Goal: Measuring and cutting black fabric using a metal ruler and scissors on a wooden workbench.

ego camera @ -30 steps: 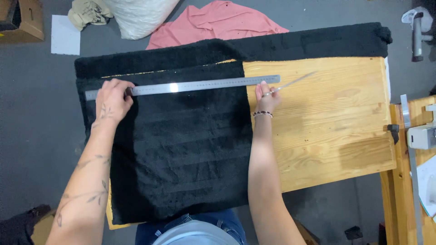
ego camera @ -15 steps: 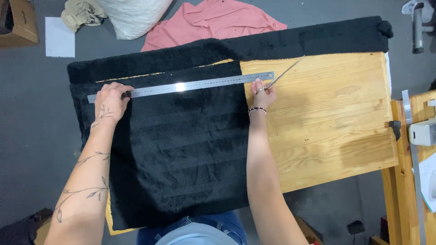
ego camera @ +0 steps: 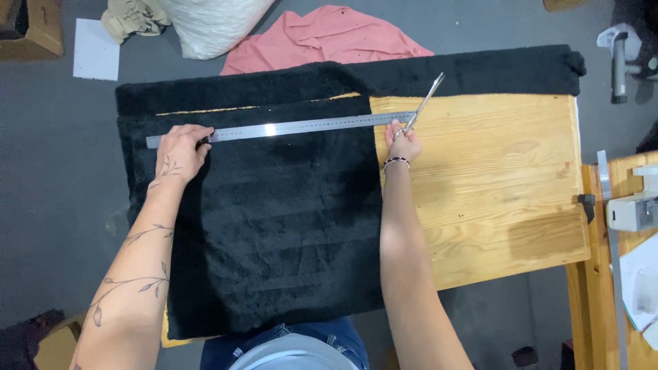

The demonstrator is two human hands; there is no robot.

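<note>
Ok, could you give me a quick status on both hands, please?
Left hand flat on steel ruler. Right hand grips scissors. Black fabric spread on wooden table.

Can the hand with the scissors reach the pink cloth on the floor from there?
Probably not easily. The right hand holds scissors at the ruler's end, and the pink cloth lies beyond the table's far edge, past the black fabric.
</note>
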